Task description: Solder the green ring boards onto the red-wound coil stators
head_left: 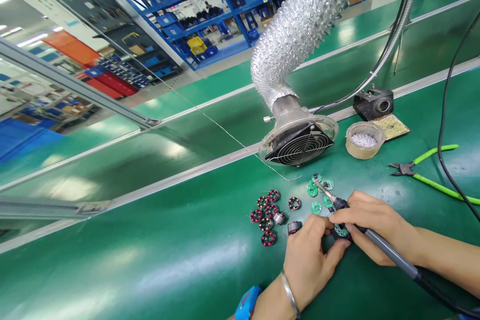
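Observation:
My left hand is closed, its thumb and fingers around a small dark round part topped by a green circuit board. In my right hand lies a soldering iron, its metal tip pointing up and left, away from the held part. Fingertips of the right hand also reach the board's edge and partly hide it. Several loose green ring-shaped boards lie just beyond my hands. Left of them is a group of copper-wound motor stators, some red and black, with a silver-sided round part among them.
A fume extractor fan hangs beyond the parts on a foil duct. A solder wire stretches down nearby. To the right are a tub of metallic bits, a sponge tray, an iron holder and green-handled cutters.

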